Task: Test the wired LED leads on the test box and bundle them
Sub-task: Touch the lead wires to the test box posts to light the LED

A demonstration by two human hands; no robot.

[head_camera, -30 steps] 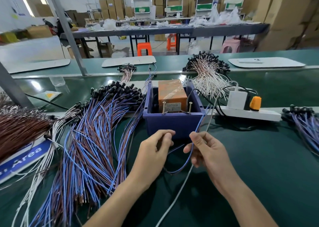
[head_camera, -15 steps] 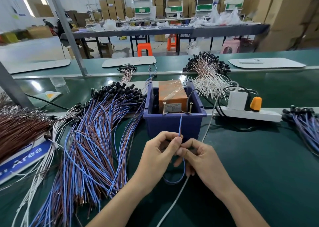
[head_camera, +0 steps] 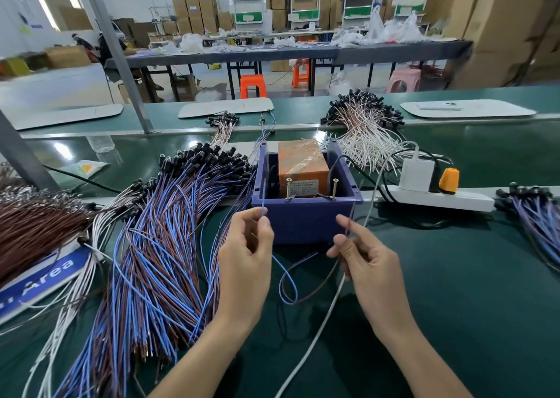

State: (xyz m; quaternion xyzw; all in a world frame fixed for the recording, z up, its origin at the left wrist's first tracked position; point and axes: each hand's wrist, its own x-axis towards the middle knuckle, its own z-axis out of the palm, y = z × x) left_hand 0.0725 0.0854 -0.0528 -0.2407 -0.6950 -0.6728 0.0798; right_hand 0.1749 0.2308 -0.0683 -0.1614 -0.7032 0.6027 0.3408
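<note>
**Two hands aim a lead's two wire ends at the test box screws**

A person's view down onto a green desk (head_camera: 454, 276). Just beyond the hands stands the test box (head_camera: 306, 216), a blue bin with two upright screws at its near rim.

The left hand (head_camera: 245, 264) pinches the blue wire (head_camera: 263, 197) between thumb and forefinger. The wire stands nearly upright, and its tip lies just left of the left screw (head_camera: 288, 189), apart from it.

The right hand (head_camera: 363, 261) pinches the brown wire (head_camera: 348, 225) the same way. This wire also points up and away, ending at the box's right corner, to the right of the right screw (head_camera: 335, 189) and lower than its head.

Below the fingers, both wires sag into one loop between the wrists (the LED end cannot be made out).

Each tip sits outside its own screw, so the likely next move is to bring both inward and forward, left hand to left screw and right hand to right.

A large heap of leads (head_camera: 157, 246) lies to the left.
</note>
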